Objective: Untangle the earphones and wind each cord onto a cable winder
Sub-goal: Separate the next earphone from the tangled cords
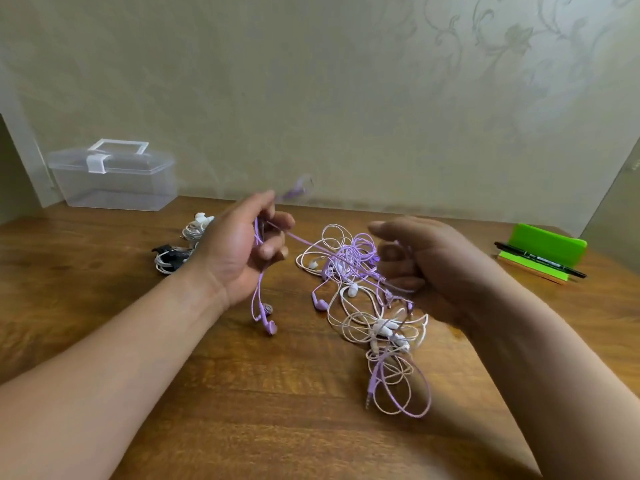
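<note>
A tangle of purple and white earphone cords [353,268] lies on the wooden table [242,393], trailing down to a purple plug [372,386]. My left hand [242,251] is raised above the table and grips a purple cord, whose two purple earbuds [268,322] hang below the palm. The cord runs taut from those fingers to the tangle. A blurred purple piece [298,190] sticks out past my left fingertips. My right hand [426,265] is lifted beside the tangle with curled fingers pinching purple strands.
Two wound earphone bundles, one white [197,226] and one on a black winder [169,258], lie at the back left. A clear plastic box [114,174] stands by the wall. A green stand with a black pen [543,258] sits at the right.
</note>
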`<state>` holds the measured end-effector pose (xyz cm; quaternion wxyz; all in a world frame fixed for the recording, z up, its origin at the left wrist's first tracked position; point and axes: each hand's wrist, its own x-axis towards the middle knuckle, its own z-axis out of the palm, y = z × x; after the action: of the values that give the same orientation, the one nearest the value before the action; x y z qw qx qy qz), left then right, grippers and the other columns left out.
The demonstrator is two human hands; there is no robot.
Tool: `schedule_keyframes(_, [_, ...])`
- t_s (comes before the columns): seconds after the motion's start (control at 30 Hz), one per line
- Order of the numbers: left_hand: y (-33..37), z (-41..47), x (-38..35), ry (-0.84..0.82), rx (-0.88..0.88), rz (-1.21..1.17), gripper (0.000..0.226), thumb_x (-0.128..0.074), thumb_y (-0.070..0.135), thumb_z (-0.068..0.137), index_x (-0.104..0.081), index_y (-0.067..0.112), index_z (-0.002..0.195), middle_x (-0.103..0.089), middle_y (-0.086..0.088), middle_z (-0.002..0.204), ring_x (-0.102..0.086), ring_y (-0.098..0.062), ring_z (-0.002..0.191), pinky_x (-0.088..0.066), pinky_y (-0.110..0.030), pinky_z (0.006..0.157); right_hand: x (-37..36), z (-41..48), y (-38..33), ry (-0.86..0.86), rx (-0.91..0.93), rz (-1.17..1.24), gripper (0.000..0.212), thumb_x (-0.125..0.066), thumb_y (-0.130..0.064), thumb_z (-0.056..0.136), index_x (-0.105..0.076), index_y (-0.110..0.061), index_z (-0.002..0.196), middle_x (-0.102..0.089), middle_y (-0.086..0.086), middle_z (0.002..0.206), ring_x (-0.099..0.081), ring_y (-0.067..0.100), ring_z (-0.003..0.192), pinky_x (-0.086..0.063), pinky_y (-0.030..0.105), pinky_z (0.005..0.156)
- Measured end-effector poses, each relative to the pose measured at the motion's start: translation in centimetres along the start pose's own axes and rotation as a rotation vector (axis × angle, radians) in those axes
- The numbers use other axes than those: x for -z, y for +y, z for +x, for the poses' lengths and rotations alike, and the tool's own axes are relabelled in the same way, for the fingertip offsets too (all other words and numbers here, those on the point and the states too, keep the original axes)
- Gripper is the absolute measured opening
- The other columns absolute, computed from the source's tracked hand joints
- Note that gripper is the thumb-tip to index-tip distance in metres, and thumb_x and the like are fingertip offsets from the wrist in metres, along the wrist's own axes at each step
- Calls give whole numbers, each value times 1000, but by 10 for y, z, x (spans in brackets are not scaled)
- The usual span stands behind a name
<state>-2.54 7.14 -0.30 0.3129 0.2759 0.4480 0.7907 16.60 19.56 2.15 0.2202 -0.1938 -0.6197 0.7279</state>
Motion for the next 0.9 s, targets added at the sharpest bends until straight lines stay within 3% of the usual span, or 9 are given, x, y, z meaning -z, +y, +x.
schedule_keyframes(0.17, [7,0,0,-32,-144,47,31,-49,31,108,-54,15,83,-66,-8,72,-30,-10,34,-37,-23,46,-12,-17,3,-381,-71,-390,18,-62,-28,102,-63,-10,101,-31,-2,61,-23,8,46,-20,18,38])
schedule_keyframes(0.27, [5,-2,-1,-19,-152,163,31,-49,36,108,-55,15,85,-67,-7,69,-30,-13,36,-36,-25,47,-19,-25,-1,-646,54,-354,16,-65,-22,97,-74,-9,98,-35,5,56,-30,11,46,-28,18,42])
schedule_keyframes(0.37, [1,-2,1,-29,-138,241,33,-49,40,107,-56,14,87,-55,-2,59,-28,-13,36,-37,-25,46,-14,-27,-2,-691,229,-163,15,-72,-26,88,-78,-13,88,-62,12,74,-54,20,67,-48,24,67])
schedule_keyframes(0.43, [-1,-2,0,-53,-127,254,34,-51,41,106,-56,13,87,-43,-1,55,-26,-14,37,-36,-26,47,-5,-26,-3,-773,277,-123,20,-74,-25,90,-76,-5,91,-72,7,92,-56,32,88,-46,41,87])
schedule_keyframes(0.5, [-4,-3,-1,-86,-123,269,34,-52,38,106,-56,10,87,-36,0,50,-25,-14,37,-36,-26,46,7,-23,-5,-917,214,-279,18,-63,-7,97,-69,10,98,-76,4,97,-62,36,93,-48,43,90])
schedule_keyframes(0.57, [-7,-4,-3,-115,-119,315,34,-53,35,106,-56,7,87,-36,2,46,-26,-13,36,-36,-27,45,12,-20,-8,-986,42,-507,23,-56,-3,101,-66,14,113,-78,10,102,-70,28,94,-53,34,90])
schedule_keyframes(0.67, [-11,-7,-6,-146,-126,379,35,-55,36,104,-59,6,87,-38,0,48,-27,-14,36,-33,-31,48,10,-17,-1,-805,-71,-556,33,-58,-23,100,-65,-2,124,-76,23,110,-73,28,97,-56,38,87])
schedule_keyframes(0.8, [-12,-10,-10,-183,-131,419,35,-58,39,99,-61,6,86,-39,-3,50,-30,-15,35,-27,-34,51,5,-10,4,-517,-51,-540,52,-60,-46,94,-61,-6,128,-76,17,115,-74,31,108,-57,45,92])
schedule_keyframes(0.9, [-14,-10,-11,-203,-137,468,35,-60,41,96,-65,9,85,-42,-3,50,-35,-16,36,-32,-27,44,-4,-7,7,-397,10,-561,52,-66,-51,95,-63,-10,126,-78,15,110,-75,29,104,-58,42,94])
